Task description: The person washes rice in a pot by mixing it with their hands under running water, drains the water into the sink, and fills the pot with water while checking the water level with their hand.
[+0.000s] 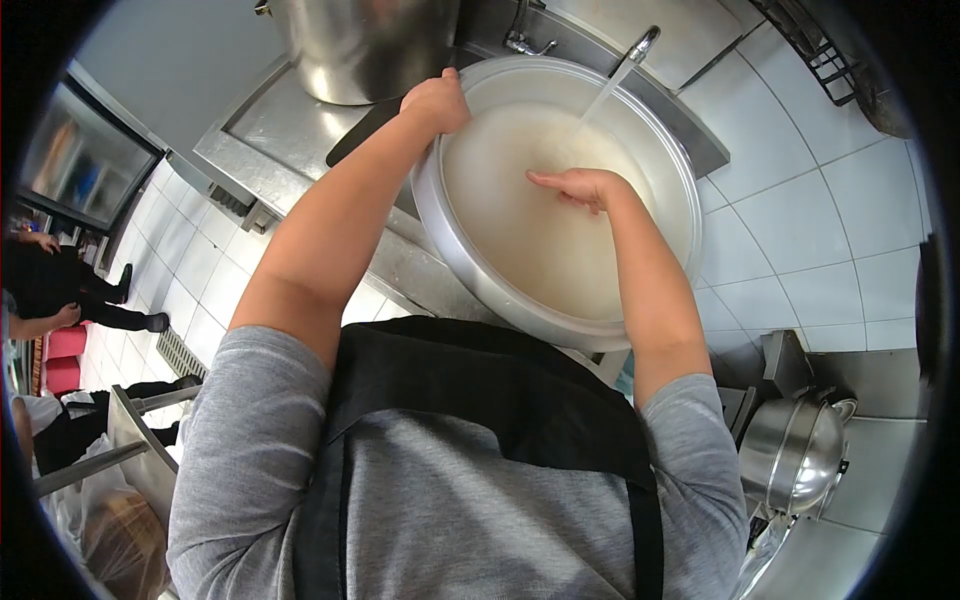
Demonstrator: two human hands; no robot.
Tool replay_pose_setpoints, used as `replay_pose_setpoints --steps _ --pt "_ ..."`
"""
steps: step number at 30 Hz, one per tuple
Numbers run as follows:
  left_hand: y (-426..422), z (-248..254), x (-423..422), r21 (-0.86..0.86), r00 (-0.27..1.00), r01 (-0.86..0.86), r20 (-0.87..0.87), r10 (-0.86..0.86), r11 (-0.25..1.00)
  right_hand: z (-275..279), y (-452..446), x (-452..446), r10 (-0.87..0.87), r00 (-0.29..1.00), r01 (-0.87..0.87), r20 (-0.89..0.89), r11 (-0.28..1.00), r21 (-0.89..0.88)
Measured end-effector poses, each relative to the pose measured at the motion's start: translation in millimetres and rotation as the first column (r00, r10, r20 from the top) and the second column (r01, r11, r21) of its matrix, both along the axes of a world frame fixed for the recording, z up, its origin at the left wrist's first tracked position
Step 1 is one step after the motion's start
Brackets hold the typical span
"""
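A wide silver metal basin (430, 200) stands tilted in my view at the sink, filled with cloudy, whitish water (510, 250). My left hand (438, 103) is closed over the basin's left rim. Inside the basin, my right hand (583, 188) is at the water's surface with one digit stretched out to the left. Its other fingers point down and are partly hidden by the murky liquid. From the faucet (646, 45) at the back, a stream of water runs into the basin. What lies at the bottom cannot be made out.
A tall steel pot (365, 50) stands on the steel counter (275, 140) at the back left. Round metal cookware (795, 455) sits at the lower right. White tiles (800, 190) cover the right wall. Other people (75, 285) are at the far left, near a metal frame (145, 430).
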State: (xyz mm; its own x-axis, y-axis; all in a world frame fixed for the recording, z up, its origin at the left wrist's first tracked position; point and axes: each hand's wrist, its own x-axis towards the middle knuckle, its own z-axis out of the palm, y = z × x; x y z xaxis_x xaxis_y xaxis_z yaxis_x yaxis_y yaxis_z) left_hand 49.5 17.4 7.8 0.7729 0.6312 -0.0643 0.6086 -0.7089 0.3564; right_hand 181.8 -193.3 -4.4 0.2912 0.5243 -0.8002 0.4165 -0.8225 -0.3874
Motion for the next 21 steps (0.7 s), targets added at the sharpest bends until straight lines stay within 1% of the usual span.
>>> replay_pose_setpoints --steps 4,7,8,10,13,16,19,21 --pt "0.8 -2.4 1.4 0.005 1.000 -0.004 0.007 0.003 1.000 -22.7 -0.3 12.4 -0.043 0.997 0.041 0.062 0.998 0.037" --pt "-1.5 -0.7 0.1 0.002 1.000 -0.004 0.020 0.004 1.000 -23.6 2.4 19.4 -0.035 0.999 0.035 0.016 0.999 -0.037" --pt "-3.0 1.0 -1.0 0.000 1.000 -0.005 0.023 0.005 1.000 -19.2 1.9 16.3 -0.030 0.999 0.030 0.012 0.999 -0.024" --pt "-5.5 6.3 -1.9 -0.035 1.000 -0.001 -0.025 0.000 0.999 -8.8 -0.6 8.6 -0.021 1.000 0.021 0.003 1.000 0.004" --pt "-7.7 11.8 -3.4 -0.050 0.999 -0.001 -0.050 -0.002 0.999 -11.5 3.7 13.4 -0.097 0.995 0.095 -0.024 0.992 -0.084" --pt "-9.4 14.6 -5.0 -0.055 0.999 -0.005 -0.054 0.002 0.998 -13.9 4.4 17.5 -0.099 0.994 0.095 -0.035 0.991 -0.099" --pt "-9.3 14.7 -4.1 -0.058 0.999 -0.009 -0.052 0.006 0.998 0.8 -1.5 5.8 -0.023 1.000 0.023 0.008 1.000 0.010" --pt "-7.3 11.9 -3.3 -0.050 0.999 -0.010 -0.033 0.008 0.999 -8.2 -1.6 9.6 -0.008 1.000 0.008 -0.006 1.000 -0.001"
